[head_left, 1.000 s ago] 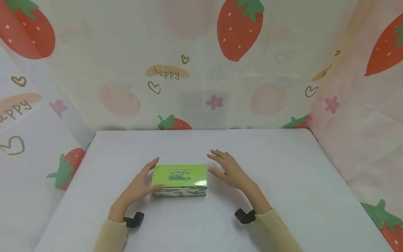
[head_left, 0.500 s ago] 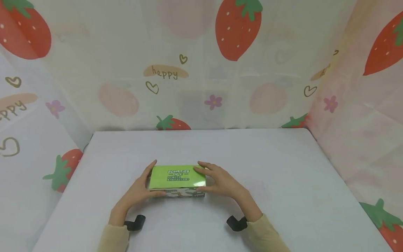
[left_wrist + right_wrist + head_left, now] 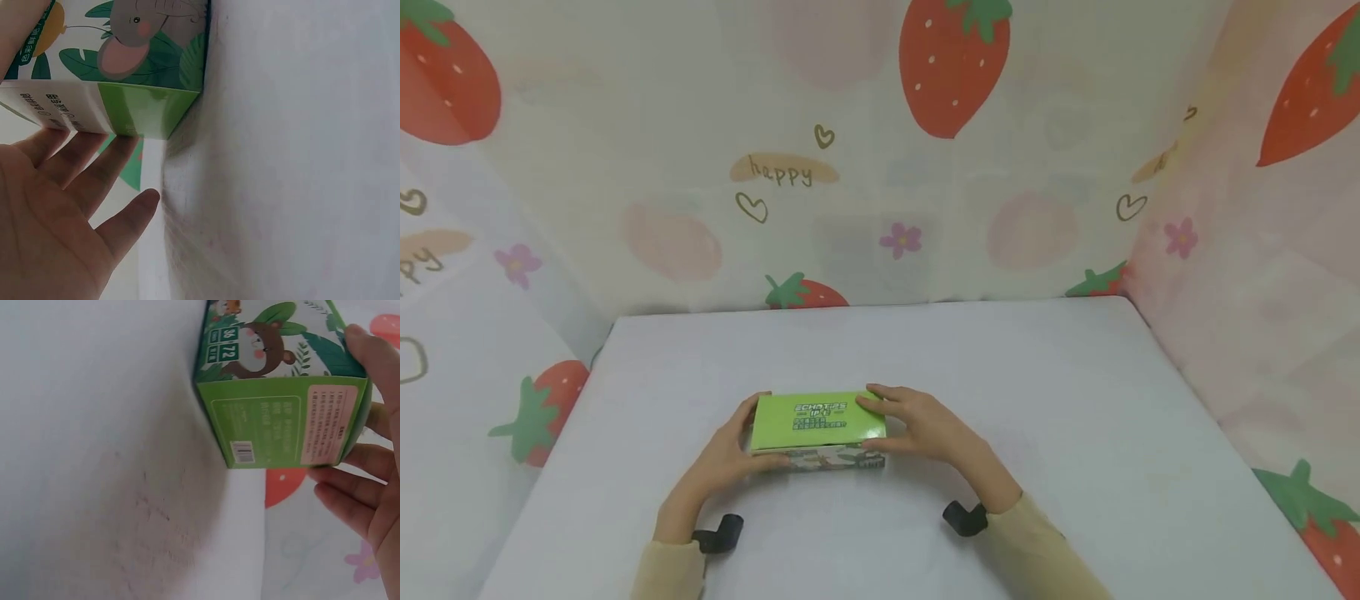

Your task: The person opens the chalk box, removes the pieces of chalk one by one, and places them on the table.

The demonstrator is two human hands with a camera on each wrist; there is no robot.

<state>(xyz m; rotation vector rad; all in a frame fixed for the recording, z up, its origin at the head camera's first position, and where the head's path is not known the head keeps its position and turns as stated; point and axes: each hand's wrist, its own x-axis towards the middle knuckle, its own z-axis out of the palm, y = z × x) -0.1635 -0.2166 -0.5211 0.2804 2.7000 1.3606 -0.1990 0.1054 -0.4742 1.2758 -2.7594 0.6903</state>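
Observation:
A rectangular cardboard box [image 3: 818,423] with a bright green top sits on the white table in the head view. My left hand [image 3: 724,454] grips its left end, thumb along the front face and fingers behind. At the opposite end my right hand [image 3: 931,427] holds the box, its thumb low on the front and its fingers over the back top edge. A printed elephant shows on the box [image 3: 147,56] in the left wrist view, with fingertips at the far edge. The right wrist view shows a bear and a barcode on the box [image 3: 259,419].
A white cloth covers the table [image 3: 1000,358]. Behind it hangs a curtain [image 3: 865,183] printed with strawberries and hearts, and similar cloth walls rise on the left and right. A black wrist mount [image 3: 718,534] is on the left wrist, another [image 3: 965,518] on the right.
My right hand has come left from beside the box onto its right end. My left thumb has moved down onto the front face. The head view has shifted slightly; the box stays about in place.

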